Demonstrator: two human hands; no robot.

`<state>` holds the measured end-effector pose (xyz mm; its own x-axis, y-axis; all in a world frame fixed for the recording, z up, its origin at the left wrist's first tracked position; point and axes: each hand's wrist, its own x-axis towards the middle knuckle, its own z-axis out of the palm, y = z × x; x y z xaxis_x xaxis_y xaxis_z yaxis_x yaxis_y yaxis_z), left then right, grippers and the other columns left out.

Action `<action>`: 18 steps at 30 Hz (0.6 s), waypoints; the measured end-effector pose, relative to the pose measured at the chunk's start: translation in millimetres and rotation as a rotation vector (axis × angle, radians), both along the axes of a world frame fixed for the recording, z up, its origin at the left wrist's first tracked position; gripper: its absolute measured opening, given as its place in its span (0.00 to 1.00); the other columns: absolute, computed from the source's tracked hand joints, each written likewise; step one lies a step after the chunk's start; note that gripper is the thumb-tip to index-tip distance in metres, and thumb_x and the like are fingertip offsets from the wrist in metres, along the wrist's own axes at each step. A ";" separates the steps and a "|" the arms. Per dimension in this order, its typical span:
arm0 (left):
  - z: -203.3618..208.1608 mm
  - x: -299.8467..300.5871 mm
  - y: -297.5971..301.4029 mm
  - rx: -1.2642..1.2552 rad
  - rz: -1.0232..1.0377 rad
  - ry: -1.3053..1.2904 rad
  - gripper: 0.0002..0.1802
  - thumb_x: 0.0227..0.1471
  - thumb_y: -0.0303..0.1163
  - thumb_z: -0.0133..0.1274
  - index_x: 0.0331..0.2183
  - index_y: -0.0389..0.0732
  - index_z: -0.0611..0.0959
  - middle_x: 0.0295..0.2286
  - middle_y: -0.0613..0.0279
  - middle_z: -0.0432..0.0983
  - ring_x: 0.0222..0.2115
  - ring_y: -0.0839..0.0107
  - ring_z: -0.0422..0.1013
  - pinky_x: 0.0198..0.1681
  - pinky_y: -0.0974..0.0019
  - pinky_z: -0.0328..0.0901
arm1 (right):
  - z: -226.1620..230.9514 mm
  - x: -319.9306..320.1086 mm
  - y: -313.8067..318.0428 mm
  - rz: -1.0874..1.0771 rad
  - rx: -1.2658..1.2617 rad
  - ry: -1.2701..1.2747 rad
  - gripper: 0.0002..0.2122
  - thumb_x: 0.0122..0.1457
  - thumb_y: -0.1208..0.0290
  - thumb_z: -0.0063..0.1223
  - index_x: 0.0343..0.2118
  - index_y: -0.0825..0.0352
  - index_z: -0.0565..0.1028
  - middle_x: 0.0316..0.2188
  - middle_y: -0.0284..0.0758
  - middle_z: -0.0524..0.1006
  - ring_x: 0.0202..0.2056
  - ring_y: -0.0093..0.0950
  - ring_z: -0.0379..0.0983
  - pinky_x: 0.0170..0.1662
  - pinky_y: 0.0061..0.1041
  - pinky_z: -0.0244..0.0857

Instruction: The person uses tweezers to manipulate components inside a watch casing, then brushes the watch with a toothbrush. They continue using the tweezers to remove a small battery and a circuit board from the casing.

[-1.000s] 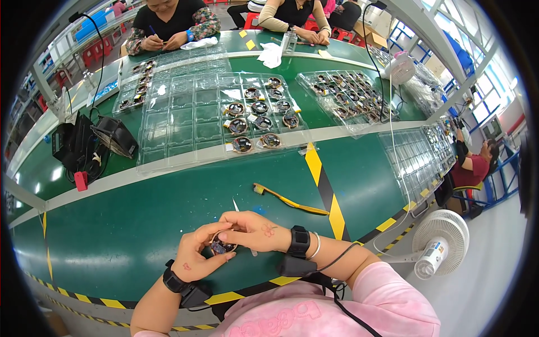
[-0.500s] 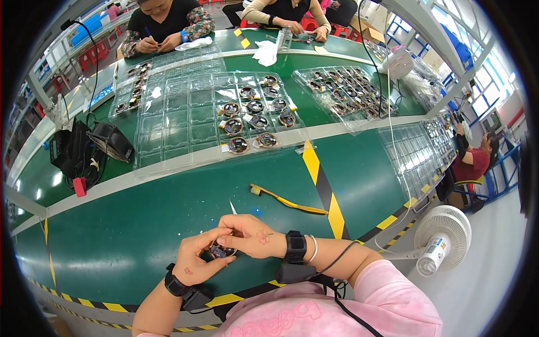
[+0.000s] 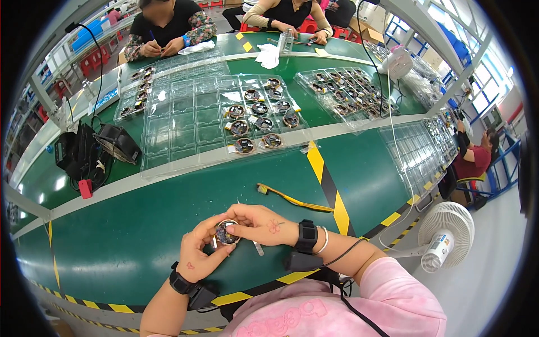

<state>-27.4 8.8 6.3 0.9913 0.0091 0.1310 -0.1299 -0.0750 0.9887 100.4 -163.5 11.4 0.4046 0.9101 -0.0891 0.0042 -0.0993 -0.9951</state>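
In front of me, just above the green bench, both hands meet around a small round circuit-board assembly (image 3: 227, 232) with a pale rim and dark components. My left hand (image 3: 200, 245) grips it from the left side, its thumb along the near edge. From the right, my right hand (image 3: 263, 226) presses its thumb onto the board's face, fingers curled round the far rim. A thin pale strip (image 3: 258, 248) shows below my right palm, and a narrow tip pokes out beyond the fingers; whether they are one tool I cannot tell. A yellow toothbrush (image 3: 295, 199) lies farther right on the bench.
Beyond a pale ledge, a clear plastic tray (image 3: 188, 126) holds several similar round assemblies; another filled tray (image 3: 342, 92) lies right. A black fan-like device (image 3: 115, 141) stands left. At right is a white fan (image 3: 446, 236). Two people sit across the bench.
The round assembly has turned so more of its face shows between my hands. The pale strip below my right palm has come into view. The view has shifted slightly.
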 end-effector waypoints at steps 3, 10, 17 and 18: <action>4.2 0.9 -3.0 -0.022 0.015 0.023 0.40 0.45 0.16 0.62 0.59 0.39 0.66 0.38 0.58 0.77 0.34 0.77 0.75 0.37 0.74 0.69 | 1.8 5.0 -2.3 -0.030 0.101 -0.013 0.09 0.62 0.68 0.54 0.38 0.68 0.71 0.24 0.31 0.76 0.26 0.18 0.71 0.29 0.20 0.65; 4.7 1.8 0.6 -0.042 0.040 0.080 0.42 0.46 0.14 0.59 0.61 0.40 0.61 0.37 0.61 0.73 0.30 0.79 0.73 0.34 0.76 0.67 | 37.8 51.2 -25.3 -0.321 0.007 -0.428 0.08 0.61 0.70 0.55 0.40 0.66 0.71 0.26 0.34 0.79 0.28 0.18 0.74 0.30 0.21 0.67; 4.4 4.7 -0.3 0.072 0.008 0.085 0.34 0.48 0.15 0.58 0.56 0.39 0.68 0.37 0.61 0.73 0.30 0.80 0.73 0.35 0.76 0.67 | 27.2 155.9 -68.7 -0.583 -0.209 -0.582 0.09 0.62 0.72 0.54 0.43 0.66 0.70 0.26 0.30 0.77 0.26 0.17 0.71 0.30 0.20 0.66; 3.5 5.1 0.0 0.074 0.008 0.086 0.34 0.48 0.15 0.58 0.56 0.39 0.68 0.37 0.61 0.73 0.30 0.80 0.73 0.35 0.76 0.67 | 25.1 165.1 -71.0 -0.643 -0.238 -0.580 0.08 0.62 0.72 0.55 0.42 0.67 0.72 0.24 0.31 0.76 0.25 0.18 0.70 0.30 0.21 0.66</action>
<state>-22.3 8.9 9.8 0.9989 0.0108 0.0461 -0.0439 -0.1488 0.9879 265.5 -234.5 36.5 0.8698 0.4759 0.1301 0.3720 -0.4595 -0.8065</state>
